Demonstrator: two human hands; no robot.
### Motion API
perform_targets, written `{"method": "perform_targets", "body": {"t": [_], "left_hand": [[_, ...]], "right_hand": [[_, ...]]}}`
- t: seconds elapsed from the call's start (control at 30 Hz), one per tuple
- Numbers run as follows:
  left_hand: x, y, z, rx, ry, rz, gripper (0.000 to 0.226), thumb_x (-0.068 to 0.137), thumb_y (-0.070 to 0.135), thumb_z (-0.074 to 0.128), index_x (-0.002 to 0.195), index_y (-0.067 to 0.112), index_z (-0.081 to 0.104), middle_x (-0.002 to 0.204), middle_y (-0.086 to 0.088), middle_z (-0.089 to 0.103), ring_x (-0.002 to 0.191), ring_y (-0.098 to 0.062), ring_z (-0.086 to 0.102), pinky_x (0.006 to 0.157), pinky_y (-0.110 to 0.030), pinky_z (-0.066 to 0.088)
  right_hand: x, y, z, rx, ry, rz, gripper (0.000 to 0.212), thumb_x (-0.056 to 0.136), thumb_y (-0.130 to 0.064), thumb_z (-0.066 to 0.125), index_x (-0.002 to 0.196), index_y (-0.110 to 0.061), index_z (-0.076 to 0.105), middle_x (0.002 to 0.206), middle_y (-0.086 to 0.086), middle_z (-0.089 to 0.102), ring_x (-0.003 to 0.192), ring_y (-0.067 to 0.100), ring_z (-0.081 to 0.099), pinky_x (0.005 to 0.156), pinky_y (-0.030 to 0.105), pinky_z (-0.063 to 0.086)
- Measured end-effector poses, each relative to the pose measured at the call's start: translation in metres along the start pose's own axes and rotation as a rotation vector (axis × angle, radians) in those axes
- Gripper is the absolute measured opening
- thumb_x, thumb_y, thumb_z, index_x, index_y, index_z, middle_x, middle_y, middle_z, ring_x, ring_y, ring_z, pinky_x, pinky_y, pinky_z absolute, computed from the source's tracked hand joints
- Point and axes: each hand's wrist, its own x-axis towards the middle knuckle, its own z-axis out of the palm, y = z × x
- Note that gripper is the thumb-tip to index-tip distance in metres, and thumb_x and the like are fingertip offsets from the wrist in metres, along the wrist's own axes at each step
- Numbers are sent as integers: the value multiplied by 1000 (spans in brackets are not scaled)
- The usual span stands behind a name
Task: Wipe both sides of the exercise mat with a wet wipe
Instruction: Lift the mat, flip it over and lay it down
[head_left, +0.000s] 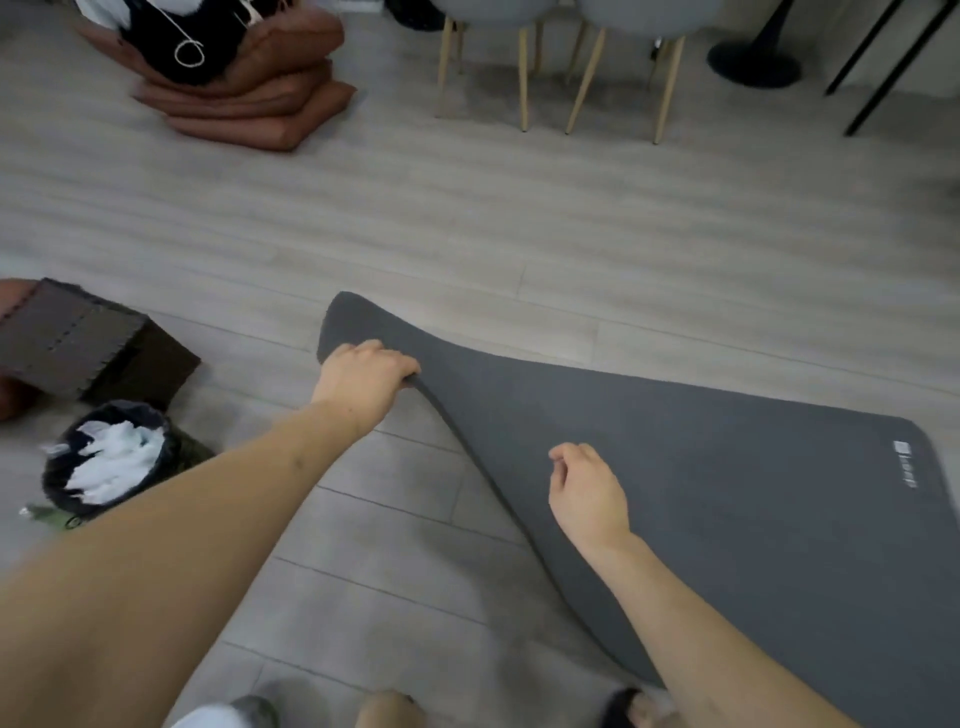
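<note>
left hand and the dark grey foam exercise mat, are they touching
Touching. The head view shows the left hand with fingers curled over the lifted edge of the dark grey foam exercise mat.

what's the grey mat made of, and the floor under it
The mat looks like soft foam or rubber with a matte dark grey finish: it bends in a smooth curve where the left hand grips and lifts its edge, and shows no shine. The floor looks like pale grey wood-look planks, laminate or vinyl, with visible seams and faint grain; which one cannot be told.
</note>
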Motion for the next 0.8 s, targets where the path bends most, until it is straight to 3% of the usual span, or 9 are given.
{"method": "perform_targets", "body": {"t": [0.17,0.23,0.3,0.4,0.53,0.8], "left_hand": [[9,38,-123,-76,-81,124,23,100,22,56,115,35,66,115,8,70,112,-22,59,82,-34,46],[12,50,-168,-118,-104,160,23,98,20,56,114,34,66,112,2,69,108,-26,61,76,-33,44],[18,64,-208,-164,-108,198,22,98,23,53,113,32,66,110,-1,67,105,-29,62,73,-33,38],[29,87,-254,-227,-92,253,16,104,30,52,110,28,66,108,-2,66,103,-30,63,73,-34,41],[55,117,-295,-281,-34,319,14,105,29,52,106,25,66,105,0,67,99,-28,61,72,-33,42],[130,158,-340,-374,-85,391,15,104,35,55,108,28,67,109,2,69,102,-30,62,81,-39,51]], "right_hand": [[-36,-59,-136,33,94,115,21,99,-13,55,112,-17,71,108,1,65,91,24,66,74,38,56],[-48,-81,-184,39,148,154,22,99,-13,54,113,-17,70,109,0,65,91,23,66,73,37,56],[-55,-98,-227,52,209,186,22,100,-14,54,114,-17,70,109,0,65,92,23,65,74,38,56],[-61,-114,-275,66,306,239,22,100,-15,53,116,-18,69,111,0,64,92,23,64,75,40,55],[-57,-121,-313,102,410,286,22,100,-14,53,116,-17,69,111,-1,64,94,23,64,79,42,55],[-15,-98,-323,199,545,397,21,98,-12,56,113,-19,68,110,-7,61,87,16,63,77,39,55]]}}
